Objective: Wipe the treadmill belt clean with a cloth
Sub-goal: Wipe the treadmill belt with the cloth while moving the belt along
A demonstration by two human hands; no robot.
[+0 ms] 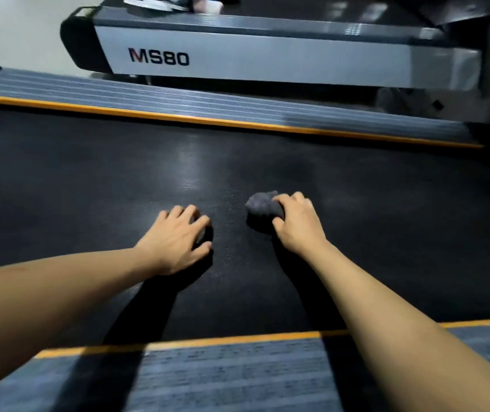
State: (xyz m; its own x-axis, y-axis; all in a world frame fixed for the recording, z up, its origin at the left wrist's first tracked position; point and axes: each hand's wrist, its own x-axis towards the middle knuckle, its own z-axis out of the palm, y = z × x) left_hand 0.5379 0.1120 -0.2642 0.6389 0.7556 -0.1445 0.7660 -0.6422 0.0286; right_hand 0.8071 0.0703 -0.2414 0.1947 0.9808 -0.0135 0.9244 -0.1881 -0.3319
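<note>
While the black treadmill belt runs long from 9 to 3 o'clock, I see my right hand clamped on a bunched grey cloth at its centre. My left hand presses palm-down, fingers spread. Free belt lies toward 12, up to the orange-edged side rail.
</note>
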